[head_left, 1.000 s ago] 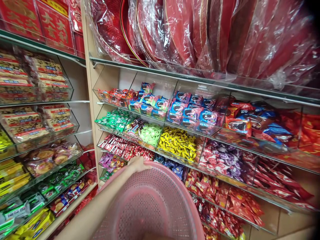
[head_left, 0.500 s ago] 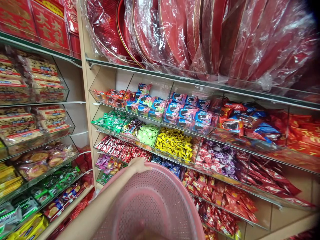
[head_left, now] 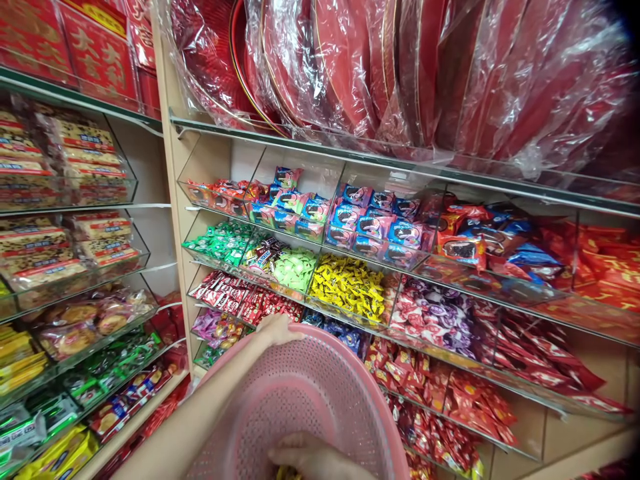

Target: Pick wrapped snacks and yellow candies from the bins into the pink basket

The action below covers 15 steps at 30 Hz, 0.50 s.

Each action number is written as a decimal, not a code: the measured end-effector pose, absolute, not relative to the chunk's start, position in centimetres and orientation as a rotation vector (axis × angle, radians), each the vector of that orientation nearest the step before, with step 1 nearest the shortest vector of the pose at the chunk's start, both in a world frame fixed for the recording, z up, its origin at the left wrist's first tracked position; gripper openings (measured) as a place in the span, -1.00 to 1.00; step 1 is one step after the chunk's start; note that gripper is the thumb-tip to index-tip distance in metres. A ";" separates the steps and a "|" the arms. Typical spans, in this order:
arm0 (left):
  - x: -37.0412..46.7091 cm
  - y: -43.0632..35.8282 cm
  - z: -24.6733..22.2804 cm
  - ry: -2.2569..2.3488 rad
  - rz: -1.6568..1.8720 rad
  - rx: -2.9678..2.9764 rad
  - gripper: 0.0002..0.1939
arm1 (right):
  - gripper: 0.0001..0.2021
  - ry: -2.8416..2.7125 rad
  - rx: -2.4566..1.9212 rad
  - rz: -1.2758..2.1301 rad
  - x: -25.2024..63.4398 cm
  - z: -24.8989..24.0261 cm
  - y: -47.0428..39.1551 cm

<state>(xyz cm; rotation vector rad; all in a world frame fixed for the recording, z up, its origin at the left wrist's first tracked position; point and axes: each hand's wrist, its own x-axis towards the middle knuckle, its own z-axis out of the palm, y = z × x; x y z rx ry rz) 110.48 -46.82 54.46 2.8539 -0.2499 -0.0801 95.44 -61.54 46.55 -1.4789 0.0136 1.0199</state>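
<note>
My left hand (head_left: 275,331) is closed over the far rim of a pink plastic basket (head_left: 350,393) with small holes in its wall. The basket is tilted so that its inside faces me. Down in the basket, at the lower edge of the view, my right hand (head_left: 310,456) has its fingers curled together over yellow-wrapped candies (head_left: 289,473). Only a little of the yellow wrappers shows below the fingers; the hand hides the rest. Beyond the rim, on the shelf, lies a heap of similar yellow-wrapped candies (head_left: 350,287).
Tiered clear bins ahead hold green-wrapped candies (head_left: 220,241), purple-and-white candies (head_left: 435,317), red packets (head_left: 477,403) and blue-and-pink cake packs (head_left: 370,223). Red trays in plastic wrap (head_left: 345,67) stand above a glass shelf edge (head_left: 390,175). At left are packaged biscuits (head_left: 93,150).
My right hand has come into view inside the basket from the bottom, with yellow wrappers under its fingers. My left hand and the basket have stayed in place.
</note>
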 end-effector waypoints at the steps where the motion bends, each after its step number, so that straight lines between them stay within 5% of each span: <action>1: 110.5 -46.8 54.5 -0.249 -0.085 2.855 -0.34 | -0.65 0.086 -1.425 1.018 95.4 46.8 -61.3; 8: 110.5 -47.1 54.8 -0.262 -0.108 2.851 -0.41 | -0.80 -0.067 -1.398 1.055 94.6 46.7 -61.7; 15: 110.6 -47.1 54.7 -0.256 -0.106 2.860 -0.35 | -0.70 -0.557 -1.885 1.165 94.9 45.6 -62.0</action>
